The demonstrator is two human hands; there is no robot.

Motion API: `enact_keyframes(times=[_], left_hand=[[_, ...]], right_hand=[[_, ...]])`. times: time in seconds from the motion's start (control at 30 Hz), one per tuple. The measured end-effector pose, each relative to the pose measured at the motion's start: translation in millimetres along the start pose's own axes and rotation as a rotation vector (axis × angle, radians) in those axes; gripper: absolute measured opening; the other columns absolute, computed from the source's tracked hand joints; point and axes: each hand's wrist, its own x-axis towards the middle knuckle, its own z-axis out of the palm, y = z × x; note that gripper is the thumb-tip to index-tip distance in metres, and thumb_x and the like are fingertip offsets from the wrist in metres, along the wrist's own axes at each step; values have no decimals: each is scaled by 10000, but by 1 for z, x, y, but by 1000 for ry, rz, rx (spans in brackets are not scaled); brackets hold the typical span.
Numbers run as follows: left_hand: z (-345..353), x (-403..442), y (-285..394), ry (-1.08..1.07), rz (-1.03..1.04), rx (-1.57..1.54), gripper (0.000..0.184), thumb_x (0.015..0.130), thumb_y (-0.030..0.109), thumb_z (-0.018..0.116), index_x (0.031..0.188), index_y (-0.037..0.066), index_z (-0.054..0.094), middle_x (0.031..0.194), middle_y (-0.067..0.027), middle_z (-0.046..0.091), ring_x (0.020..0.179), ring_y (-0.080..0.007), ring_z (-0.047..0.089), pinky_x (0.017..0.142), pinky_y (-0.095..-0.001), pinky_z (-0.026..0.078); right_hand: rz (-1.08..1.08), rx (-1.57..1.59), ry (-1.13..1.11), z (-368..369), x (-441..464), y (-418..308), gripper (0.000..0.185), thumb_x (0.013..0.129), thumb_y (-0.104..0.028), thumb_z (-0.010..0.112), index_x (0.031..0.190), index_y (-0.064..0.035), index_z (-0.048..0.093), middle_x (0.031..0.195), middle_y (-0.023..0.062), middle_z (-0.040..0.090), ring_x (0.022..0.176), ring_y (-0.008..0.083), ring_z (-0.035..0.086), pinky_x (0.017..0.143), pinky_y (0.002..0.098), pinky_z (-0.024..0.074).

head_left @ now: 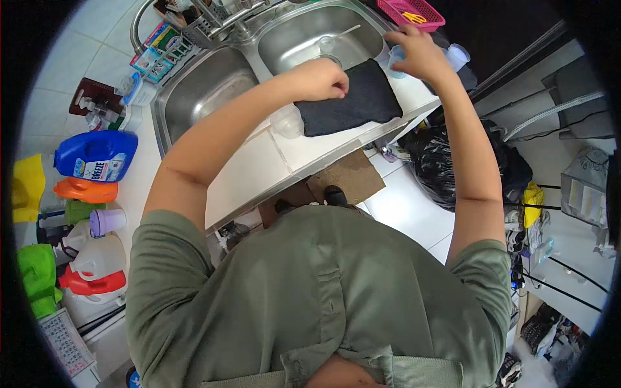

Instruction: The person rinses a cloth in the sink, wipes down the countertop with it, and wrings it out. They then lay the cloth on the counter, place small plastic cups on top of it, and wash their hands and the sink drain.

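Note:
A folded black cloth [352, 103] lies on the white counter edge in front of the right-hand sink basin. My left hand [317, 79] is over its upper left part, fingers curled in; what they hold, if anything, is hidden. Beside the cloth, under my left wrist, is a clear plastic cup [286, 121]. At the cloth's upper right, my right hand [424, 57] has its thumb and fingers apart around a light-blue clear cup [396, 61]. A firm grip on it does not show. Another translucent cup [458, 57] is just right of that hand.
A double steel sink [207, 90] has a faucet [236, 21] behind it. Detergent bottles such as the blue jug [97, 155] line the left counter. A pink basket [414, 10] with yellow scissors [414, 17] stands at the back. A black bag [430, 165] is on the floor.

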Motion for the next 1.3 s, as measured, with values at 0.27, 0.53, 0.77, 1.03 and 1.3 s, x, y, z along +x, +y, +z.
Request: enact_keyframes(times=[0.27,0.53,0.77,1.03,1.3], left_hand=[[54,43,20,38,365,309,520,783,293,598,1271,239,428,1390,-60,303,1224,-359,356,858,-416,465],[56,100,34,-4,202,317,585,800,412,553,1328,294,330,1421,-81,251,1216,-441,330,912,-475,424],[2,61,-7,170,144,101,387,757,333,616,1086,131,593,1098,-85,580,1024,-288,540,843,-401,440],[-40,-70,-6,186,-145,-155,696,609,455,726,1177,116,509,1139,-151,545,1002,-327,545,846,-386,436],[12,-106,25,124,-265,37,642,609,275,711,1180,109,471,1130,-130,520,975,-314,548,793,-398,456]], right_hand=[[31,-13,-105,15,6,29,422,619,-157,641,1038,-129,601,961,157,593,922,318,579,754,410,481],[136,57,152,-31,-9,29,438,651,-223,674,1071,-135,587,949,130,595,902,296,581,771,379,468],[132,86,-2,-10,-24,14,449,642,-207,686,1068,-117,580,972,150,586,883,319,581,749,382,465],[111,73,76,18,-31,-13,595,621,-218,732,1173,-159,518,1146,161,501,1079,376,465,822,421,455],[61,322,220,-8,-44,-52,465,680,-211,691,1111,-98,558,1147,151,508,1041,340,493,872,400,420]])
